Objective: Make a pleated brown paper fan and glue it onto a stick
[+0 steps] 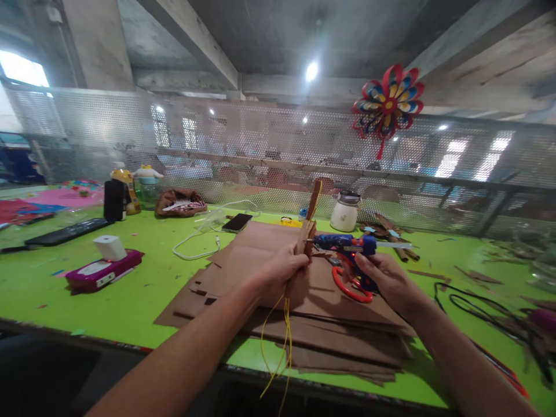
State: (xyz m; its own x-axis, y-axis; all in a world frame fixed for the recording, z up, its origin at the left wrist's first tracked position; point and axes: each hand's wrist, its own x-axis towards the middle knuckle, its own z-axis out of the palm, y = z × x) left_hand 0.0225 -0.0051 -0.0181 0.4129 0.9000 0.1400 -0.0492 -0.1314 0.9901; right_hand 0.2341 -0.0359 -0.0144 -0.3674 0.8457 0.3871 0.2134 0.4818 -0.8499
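My left hand (282, 269) is closed around a narrow brown cardboard strip (314, 200) that stands nearly upright. Yellow string (287, 330) runs along the strip and dangles in loose strands below the hand. In my right hand (388, 281) is a blue hot glue gun (343, 243), its nozzle pointing left at the strip, close to my left fingers; whether it touches I cannot tell. A clear glue stick (400, 245) juts from its rear, and a small red light glows on its side. Behind the gun, red scissor handles (367, 297) rest on stacked cardboard sheets (256, 249).
The green table (152, 255) carries a purple power strip (104, 272) with a white plug, a phone (237, 223), a white cable (191, 256), a lidded jar (346, 213) and a brown pouch (167, 205). Cardboard scraps (478, 274) and a black cord (473, 304) lie at right. Perforated metal mesh (260, 136) stands behind.
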